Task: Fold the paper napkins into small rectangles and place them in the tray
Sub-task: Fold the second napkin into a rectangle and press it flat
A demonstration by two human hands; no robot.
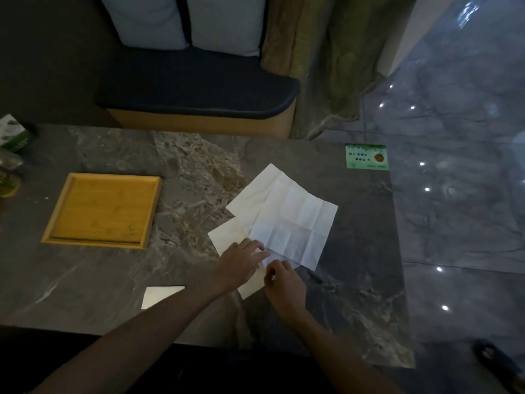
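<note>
The top napkin (287, 214) lies unfolded and creased on the dark stone desk (355, 251), right of centre, overlapping at least one more napkin (227, 234) beneath it. The left hand (241, 261) lies on the near corner of the pile, fingers reaching forward fairly straight and pressing the paper. The right hand (284, 282), just beside it, has its fingers curled at the near edge and seems to pinch the sheet's corner, though the dim light makes that hard to confirm. The step in hand looks like separating one sheet and starting its first fold. To do it well, I would hold the lower sheets down with the left hand, lift only the top corner, then follow the existing creases so edges meet squarely. The wooden tray (147, 211) sits well apart to the left with nothing in it. A pale folded piece (163, 295) lies near the left forearm and could get brushed. A green card (366, 156) rests at the far right corner, and green packaging (15, 135) sits at the far left edge, both out of the way.
</note>
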